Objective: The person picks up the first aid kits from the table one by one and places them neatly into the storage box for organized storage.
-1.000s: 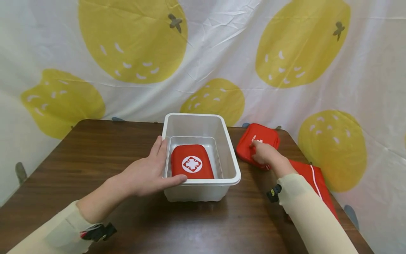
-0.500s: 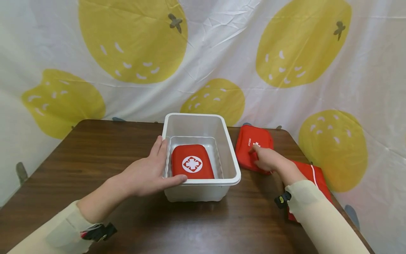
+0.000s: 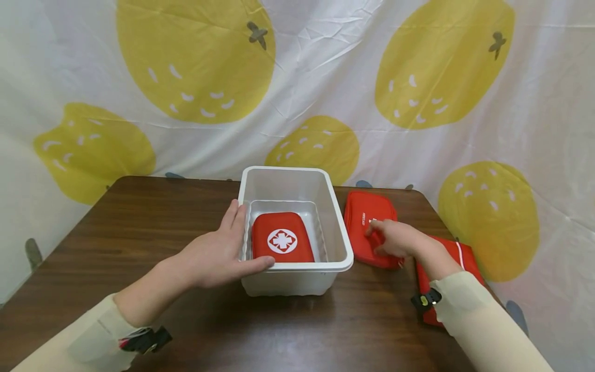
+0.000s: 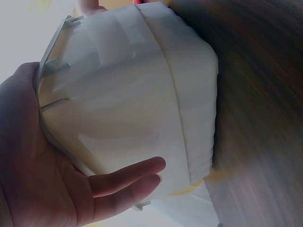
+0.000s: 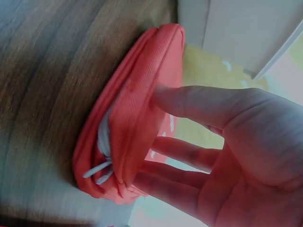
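Note:
My left hand [image 3: 218,258] rests against the near left corner of a white plastic bin [image 3: 346,256]; its thumb lies along the front rim. In the left wrist view, two straight fingers [image 4: 128,182] lie along the bin's outer wall. Inside the bin is a red first-aid case [image 3: 260,232] with a white cross emblem. My right hand [image 3: 395,237] touches the top of a red first-aid pouch [image 3: 360,206], which lies right beside the bin. In the right wrist view, thumb and fingertips press on the pouch's upper face, above its zip [image 5: 102,168].
A red fabric item with a white cord [image 3: 469,261] lies at the right table edge, partly hidden under the right forearm. The dark wooden table [image 3: 139,222] backs onto a white curtain [image 3: 316,67] printed with lemons.
My right hand has drawn the red first-aid pouch toward me and slightly left, turning it alongside the bin. My left hand, the bin and the case inside have stayed put.

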The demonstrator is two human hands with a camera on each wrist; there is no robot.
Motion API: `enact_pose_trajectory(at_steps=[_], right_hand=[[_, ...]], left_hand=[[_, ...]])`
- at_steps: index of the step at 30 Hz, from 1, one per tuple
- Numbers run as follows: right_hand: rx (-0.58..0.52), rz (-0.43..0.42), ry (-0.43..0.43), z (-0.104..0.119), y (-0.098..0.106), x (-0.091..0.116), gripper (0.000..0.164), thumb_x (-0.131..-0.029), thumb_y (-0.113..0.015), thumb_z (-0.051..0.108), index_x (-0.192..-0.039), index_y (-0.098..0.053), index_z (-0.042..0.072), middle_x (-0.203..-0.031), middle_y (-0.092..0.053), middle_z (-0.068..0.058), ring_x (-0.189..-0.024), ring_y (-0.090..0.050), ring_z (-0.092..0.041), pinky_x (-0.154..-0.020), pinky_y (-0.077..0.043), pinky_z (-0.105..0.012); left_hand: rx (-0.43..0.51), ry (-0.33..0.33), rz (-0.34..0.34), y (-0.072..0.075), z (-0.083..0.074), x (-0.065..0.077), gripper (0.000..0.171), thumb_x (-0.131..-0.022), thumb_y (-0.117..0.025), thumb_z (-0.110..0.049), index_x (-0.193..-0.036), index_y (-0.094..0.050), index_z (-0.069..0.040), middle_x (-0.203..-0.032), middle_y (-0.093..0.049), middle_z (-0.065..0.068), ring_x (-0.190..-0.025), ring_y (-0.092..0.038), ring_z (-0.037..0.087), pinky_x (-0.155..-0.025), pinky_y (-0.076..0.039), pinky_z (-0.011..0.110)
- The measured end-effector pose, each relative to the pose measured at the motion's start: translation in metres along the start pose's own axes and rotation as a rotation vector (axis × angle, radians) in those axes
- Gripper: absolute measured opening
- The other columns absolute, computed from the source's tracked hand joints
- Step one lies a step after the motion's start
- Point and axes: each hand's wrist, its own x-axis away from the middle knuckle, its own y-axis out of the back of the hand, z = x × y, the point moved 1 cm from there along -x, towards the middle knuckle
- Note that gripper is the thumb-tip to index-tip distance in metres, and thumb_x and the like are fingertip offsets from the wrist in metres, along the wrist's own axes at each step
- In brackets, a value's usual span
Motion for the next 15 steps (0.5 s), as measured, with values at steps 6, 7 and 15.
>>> enact_pose_trajectory(at_steps=[6, 7, 15], right_hand=[[-0.033, 0.032, -0.005, 0.006, 0.0, 0.008, 0.044, -0.09, -0.088, 0.007, -0.128, -0.067, 0.014, -0.122, -0.06, -0.02, -0.108, -0.061, -0.034, -0.085, -0.061, -0.043], [-0.032, 0.036, -0.004, 0.007, -0.001, 0.01, 0.044, -0.09, -0.088, 0.008, -0.128, -0.067, 0.015, -0.122, -0.059, -0.02, -0.107, -0.061, -0.034, -0.083, -0.06, -0.042], [-0.056, 0.079, -0.008, 0.013, -0.002, 0.018, 0.047, -0.087, -0.092, 0.013, -0.126, -0.066, 0.017, -0.122, -0.055, -0.019, -0.108, -0.06, -0.035, -0.079, -0.06, -0.04]], left_hand=[[-0.002, -0.002, -0.003, 0.0, 0.0, 0.0, 0.133, -0.093, -0.061, -0.083, -0.175, 0.0, 0.001, -0.184, 0.004, 0.025, -0.103, -0.078, 0.037, -0.094, -0.063, 0.053], [-0.003, -0.004, -0.004, 0.0, 0.0, 0.0, 0.133, -0.093, -0.061, -0.084, -0.175, 0.0, 0.001, -0.184, 0.004, 0.025, -0.104, -0.078, 0.037, -0.094, -0.063, 0.053], [-0.003, -0.005, -0.006, 0.0, 0.0, 0.0, 0.133, -0.093, -0.062, -0.083, -0.175, -0.001, 0.001, -0.184, 0.003, 0.025, -0.105, -0.078, 0.038, -0.093, -0.063, 0.053]])
